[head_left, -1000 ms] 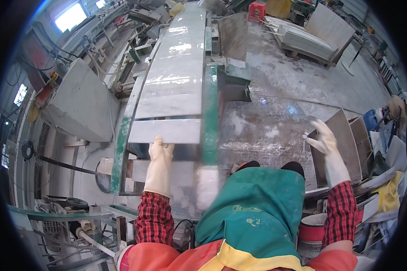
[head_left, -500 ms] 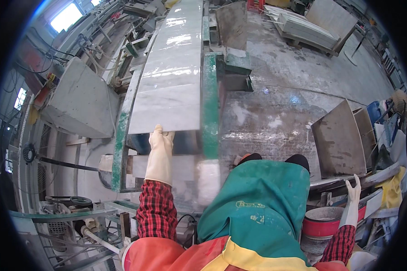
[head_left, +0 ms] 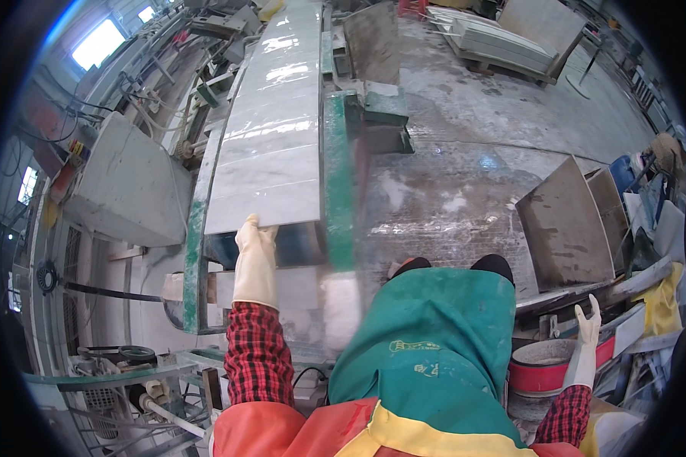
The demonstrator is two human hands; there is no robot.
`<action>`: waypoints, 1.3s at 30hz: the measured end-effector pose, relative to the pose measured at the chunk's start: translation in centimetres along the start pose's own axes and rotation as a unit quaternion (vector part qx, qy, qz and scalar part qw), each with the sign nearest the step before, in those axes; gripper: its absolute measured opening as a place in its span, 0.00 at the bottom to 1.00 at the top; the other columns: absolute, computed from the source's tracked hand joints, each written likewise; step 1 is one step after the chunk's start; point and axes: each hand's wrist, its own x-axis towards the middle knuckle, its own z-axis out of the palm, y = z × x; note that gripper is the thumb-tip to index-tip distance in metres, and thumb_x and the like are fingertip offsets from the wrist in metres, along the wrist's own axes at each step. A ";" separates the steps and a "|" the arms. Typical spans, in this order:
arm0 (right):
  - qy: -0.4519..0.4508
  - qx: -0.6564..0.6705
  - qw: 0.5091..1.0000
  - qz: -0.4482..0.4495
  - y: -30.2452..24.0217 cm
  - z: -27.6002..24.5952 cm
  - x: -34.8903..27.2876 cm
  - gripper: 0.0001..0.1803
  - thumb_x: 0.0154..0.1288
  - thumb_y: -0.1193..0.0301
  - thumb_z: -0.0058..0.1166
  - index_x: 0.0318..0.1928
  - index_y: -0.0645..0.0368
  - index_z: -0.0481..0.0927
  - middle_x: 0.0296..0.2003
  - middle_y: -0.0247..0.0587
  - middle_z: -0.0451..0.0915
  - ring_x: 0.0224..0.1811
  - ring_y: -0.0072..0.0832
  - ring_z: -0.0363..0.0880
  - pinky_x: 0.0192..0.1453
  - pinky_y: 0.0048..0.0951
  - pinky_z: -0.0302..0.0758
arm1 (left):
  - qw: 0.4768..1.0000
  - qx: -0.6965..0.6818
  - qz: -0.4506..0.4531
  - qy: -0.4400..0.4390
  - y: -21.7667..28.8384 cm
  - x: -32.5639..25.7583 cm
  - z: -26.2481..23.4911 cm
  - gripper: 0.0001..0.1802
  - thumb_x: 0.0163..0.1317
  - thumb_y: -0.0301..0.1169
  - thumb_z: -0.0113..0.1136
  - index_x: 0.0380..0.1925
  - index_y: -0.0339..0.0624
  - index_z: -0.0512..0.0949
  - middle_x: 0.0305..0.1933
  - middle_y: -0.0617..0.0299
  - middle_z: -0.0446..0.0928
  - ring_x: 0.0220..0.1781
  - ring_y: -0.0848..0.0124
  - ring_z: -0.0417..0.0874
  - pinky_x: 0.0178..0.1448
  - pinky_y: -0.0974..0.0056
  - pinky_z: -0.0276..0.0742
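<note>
Wearing a cream rubber glove, my left hand [head_left: 254,259] is closed on the near edge of a white marble slab [head_left: 268,199]. The thumb lies on top, and the other fingers are partly hidden beneath the edge. The slab is the nearest in a row of wet, shiny slabs [head_left: 276,99] lying on a long green-framed conveyor. At the right, my gloved right hand [head_left: 586,329] is held out to the side with its fingers apart, holding nothing. It appears over or beside a round red-banded tub [head_left: 542,369]; whether it touches anything there, I cannot tell.
A green rail [head_left: 339,183] borders the slabs on the right. Brown boards [head_left: 568,228] lean upright at the right, near a yellow cloth [head_left: 661,298]. A large pale stone block [head_left: 133,181] stands left of the conveyor. Farther back, stacked pale strips [head_left: 489,44] rest above the wet floor [head_left: 450,171].
The whole view has shifted slightly, so the conveyor appears farther left and lower. My left hand keeps its hold on the slab's edge. My right hand has moved slightly, still with fingers apart.
</note>
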 end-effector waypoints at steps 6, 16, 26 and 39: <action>0.006 -0.019 1.000 -0.009 -1.3 0.0 -0.4 0.33 0.59 0.73 0.64 0.64 0.64 0.69 0.64 0.47 0.69 0.68 0.36 0.63 0.73 0.33 0.55 | 1.000 0.019 -0.006 0.001 0.8 0.2 -0.1 0.19 0.69 0.23 0.47 0.59 0.30 0.63 0.59 0.43 0.69 0.56 0.46 0.77 0.52 0.39 0.84; 0.037 -0.114 0.992 -0.039 0.4 -1.9 -0.5 0.31 0.60 0.70 0.63 0.64 0.62 0.70 0.65 0.49 0.68 0.70 0.39 0.62 0.74 0.36 0.55 | 0.991 0.111 0.000 -0.070 1.6 -1.9 -0.8 0.19 0.69 0.32 0.53 0.54 0.32 0.67 0.52 0.49 0.73 0.53 0.57 0.80 0.54 0.52 0.85; 0.192 -0.301 0.934 -0.012 4.5 -7.6 0.1 0.31 0.67 0.60 0.55 0.66 0.59 0.68 0.66 0.48 0.68 0.69 0.41 0.64 0.73 0.37 0.58 | 0.984 0.159 -0.073 0.025 2.7 -3.7 -0.2 0.13 0.66 0.37 0.59 0.43 0.40 0.72 0.45 0.58 0.76 0.45 0.67 0.80 0.38 0.66 0.81; 0.220 -0.442 0.860 0.130 13.8 -10.5 -0.6 0.36 0.73 0.47 0.38 0.64 0.67 0.68 0.63 0.59 0.69 0.66 0.49 0.66 0.71 0.40 0.60 | 0.853 0.466 0.212 -0.101 2.9 -7.5 -1.1 0.17 0.71 0.34 0.50 0.52 0.31 0.71 0.39 0.51 0.81 0.28 0.70 0.82 0.33 0.68 0.82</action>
